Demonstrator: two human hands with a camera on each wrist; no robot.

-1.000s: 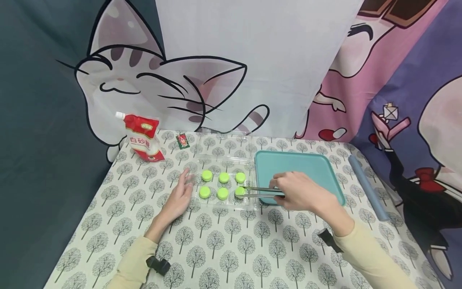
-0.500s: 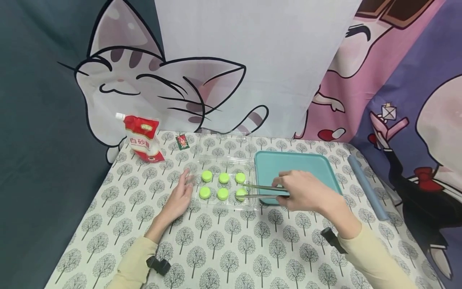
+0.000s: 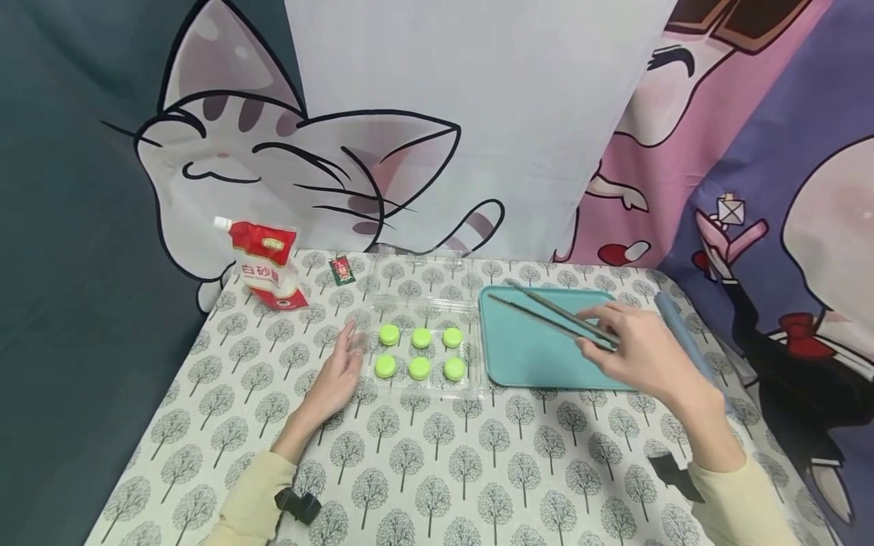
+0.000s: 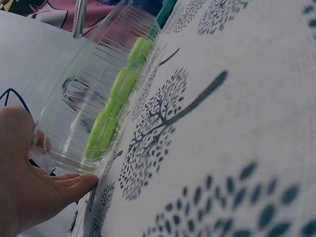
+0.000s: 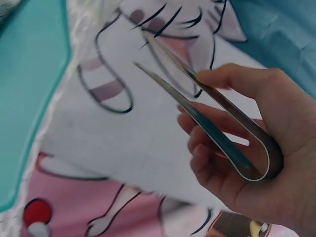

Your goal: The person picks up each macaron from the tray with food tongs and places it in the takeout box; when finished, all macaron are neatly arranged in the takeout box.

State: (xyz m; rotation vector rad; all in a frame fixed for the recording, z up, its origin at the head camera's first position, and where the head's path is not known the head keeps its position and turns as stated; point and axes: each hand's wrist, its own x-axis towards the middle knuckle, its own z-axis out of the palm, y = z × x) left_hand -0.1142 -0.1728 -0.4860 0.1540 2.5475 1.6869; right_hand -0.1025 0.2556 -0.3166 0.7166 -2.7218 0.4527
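Observation:
My left hand [image 3: 339,376] rests at the left side of a clear plastic box [image 3: 478,390], its fingers fairly straight against the wall. Several bright green macarons [image 3: 419,369] sit in two rows inside the box, whose clear lid lies folded back. In the left wrist view, the macarons [image 4: 102,136] show through the wall beside the hand [image 4: 37,192]. My right hand [image 3: 645,349] holds metal tongs [image 3: 546,315] over the teal tray [image 3: 508,364]. In the right wrist view, the tongs' [image 5: 197,118] tips stand apart with nothing between them.
A red and white spouted sugar bag [image 3: 266,265] stands at the back left, with a small red and green packet [image 3: 342,270] beside it. Right of the tray lies a blue-grey rod [image 3: 679,330]. Printed curtains hang behind the tree-patterned cloth [image 3: 437,470].
My right hand has drawn the tongs away from the front right macaron, rightward and up over the tray. That macaron stays in the box. The left hand has hardly moved.

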